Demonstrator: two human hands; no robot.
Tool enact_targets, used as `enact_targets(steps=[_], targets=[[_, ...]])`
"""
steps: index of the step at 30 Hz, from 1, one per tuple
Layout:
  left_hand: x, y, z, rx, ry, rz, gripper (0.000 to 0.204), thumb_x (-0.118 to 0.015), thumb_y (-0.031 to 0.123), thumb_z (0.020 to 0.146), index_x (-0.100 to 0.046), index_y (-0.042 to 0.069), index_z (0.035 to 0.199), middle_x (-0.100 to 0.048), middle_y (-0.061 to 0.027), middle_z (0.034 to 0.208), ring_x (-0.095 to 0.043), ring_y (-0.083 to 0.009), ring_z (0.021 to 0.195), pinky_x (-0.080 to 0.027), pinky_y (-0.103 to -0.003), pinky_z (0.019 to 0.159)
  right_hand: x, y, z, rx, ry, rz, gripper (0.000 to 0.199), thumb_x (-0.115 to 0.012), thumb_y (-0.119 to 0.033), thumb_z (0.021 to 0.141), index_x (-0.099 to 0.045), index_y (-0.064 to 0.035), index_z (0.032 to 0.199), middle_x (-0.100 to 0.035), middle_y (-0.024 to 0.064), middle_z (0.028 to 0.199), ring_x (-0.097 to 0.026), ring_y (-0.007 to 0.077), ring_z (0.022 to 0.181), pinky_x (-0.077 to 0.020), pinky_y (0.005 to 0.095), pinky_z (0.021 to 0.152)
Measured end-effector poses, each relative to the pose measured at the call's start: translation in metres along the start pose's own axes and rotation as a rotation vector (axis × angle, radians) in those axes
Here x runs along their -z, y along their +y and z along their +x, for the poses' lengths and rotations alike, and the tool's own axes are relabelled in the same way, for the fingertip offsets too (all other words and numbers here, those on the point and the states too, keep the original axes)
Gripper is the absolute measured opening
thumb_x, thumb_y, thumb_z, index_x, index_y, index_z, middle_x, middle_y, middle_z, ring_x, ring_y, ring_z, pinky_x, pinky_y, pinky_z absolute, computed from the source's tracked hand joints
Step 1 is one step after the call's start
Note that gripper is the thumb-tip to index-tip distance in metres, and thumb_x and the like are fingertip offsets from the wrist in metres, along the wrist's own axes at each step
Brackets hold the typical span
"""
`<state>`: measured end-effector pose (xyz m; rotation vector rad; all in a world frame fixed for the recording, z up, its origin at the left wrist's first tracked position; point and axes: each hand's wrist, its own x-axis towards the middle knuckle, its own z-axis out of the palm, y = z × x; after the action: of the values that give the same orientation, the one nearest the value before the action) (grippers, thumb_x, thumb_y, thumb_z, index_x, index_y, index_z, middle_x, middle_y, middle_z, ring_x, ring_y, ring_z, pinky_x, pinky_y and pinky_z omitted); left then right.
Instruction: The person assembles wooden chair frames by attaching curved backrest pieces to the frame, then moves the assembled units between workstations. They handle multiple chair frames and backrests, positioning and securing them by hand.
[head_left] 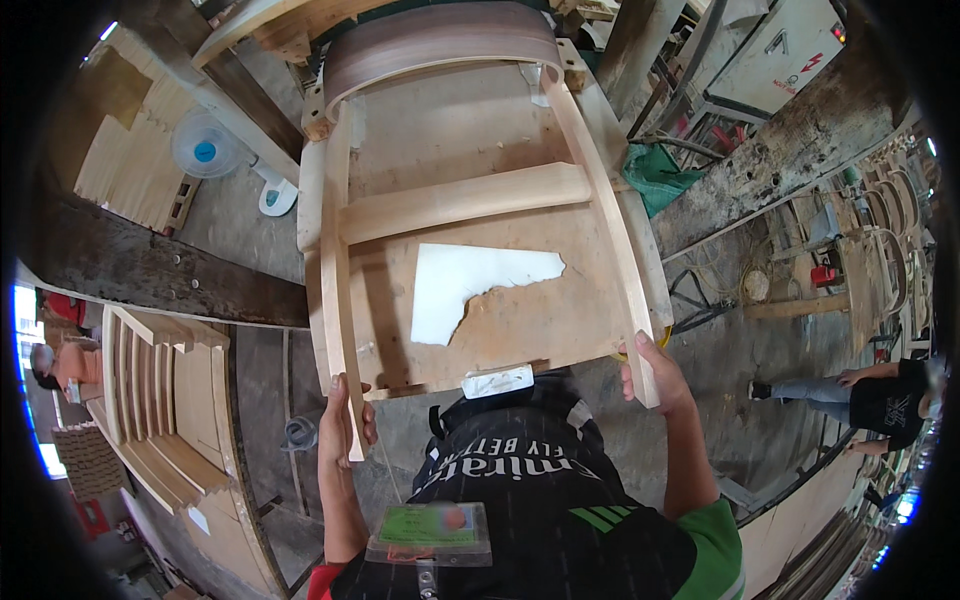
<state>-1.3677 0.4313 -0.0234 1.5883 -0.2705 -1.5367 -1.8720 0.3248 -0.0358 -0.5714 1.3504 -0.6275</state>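
A wooden chair frame (465, 203) lies over a worn wooden workbench (510, 325). Its two long legs point toward me, a crossbar joins them, and a curved, darker backrest (445, 45) spans the far end. My left hand (345, 412) is wrapped round the near end of the left leg. Round the near end of the right leg, my right hand (655, 375) is closed too. Between the legs, on the bench top, rests an irregular piece of white foam (465, 285) with one ragged edge. A small white block (498, 382) sits at the bench's near edge.
Dark beams flank the bench. To the left are a white fan (207, 148) and a stack of curved wooden parts (160, 400). A green sack (660, 178) hangs at the right, before a grey electrical cabinet (785, 50). Another person (885, 405) stands at the far right.
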Motion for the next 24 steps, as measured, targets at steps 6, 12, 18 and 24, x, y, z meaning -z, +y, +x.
enact_targets(steps=[6, 12, 18, 24], targets=[[-0.001, -0.009, -0.021, -0.029, -0.014, -0.013, 0.064, -0.042, 0.065, 0.107, -0.056, 0.004, 0.116, -0.051, -0.0039, 0.064, -0.051, -0.0157, 0.045, -0.043, -0.032, 0.043, 0.003, -0.002, -0.020, -0.038, 0.022, -0.052, 0.063, -0.056, -0.059, 0.103, -0.057, 0.0007, 0.123, -0.065, 0.0095, 0.076, -0.064, 0.0209, 0.056, -0.0542, 0.0342, 0.054], [0.009, -0.031, -0.035, 0.017, -0.009, -0.009, 0.062, -0.044, 0.065, 0.106, -0.056, 0.005, 0.116, -0.053, -0.0045, 0.067, -0.056, -0.0172, 0.052, -0.048, -0.034, 0.049, 0.022, 0.005, -0.032, -0.075, -0.111, -0.058, 0.053, -0.059, -0.052, 0.104, -0.057, -0.0010, 0.119, -0.067, 0.0099, 0.084, -0.068, 0.0203, 0.070, -0.0558, 0.0343, 0.065], [0.026, -0.073, -0.066, 0.252, -0.032, -0.013, 0.052, -0.059, 0.053, 0.103, -0.066, 0.002, 0.115, -0.069, -0.0125, 0.083, -0.069, -0.0252, 0.075, -0.056, -0.038, 0.070, 0.056, 0.043, -0.036, -0.225, -0.242, -0.348, 0.060, -0.063, -0.055, 0.102, -0.057, -0.0008, 0.127, -0.071, 0.0123, 0.098, -0.070, 0.0230, 0.091, -0.0557, 0.0381, 0.083], [0.056, -0.099, -0.070, 0.524, -0.200, 0.299, 0.052, -0.063, 0.054, 0.100, -0.070, 0.003, 0.112, -0.072, -0.0158, 0.089, -0.071, -0.0272, 0.080, -0.057, -0.040, 0.074, 0.070, 0.057, -0.032, -0.239, -0.410, -1.147, 0.058, -0.072, -0.054, 0.094, -0.066, -0.0077, 0.128, -0.076, 0.0128, 0.108, -0.073, 0.0295, 0.102, -0.0552, 0.0397, 0.090]])
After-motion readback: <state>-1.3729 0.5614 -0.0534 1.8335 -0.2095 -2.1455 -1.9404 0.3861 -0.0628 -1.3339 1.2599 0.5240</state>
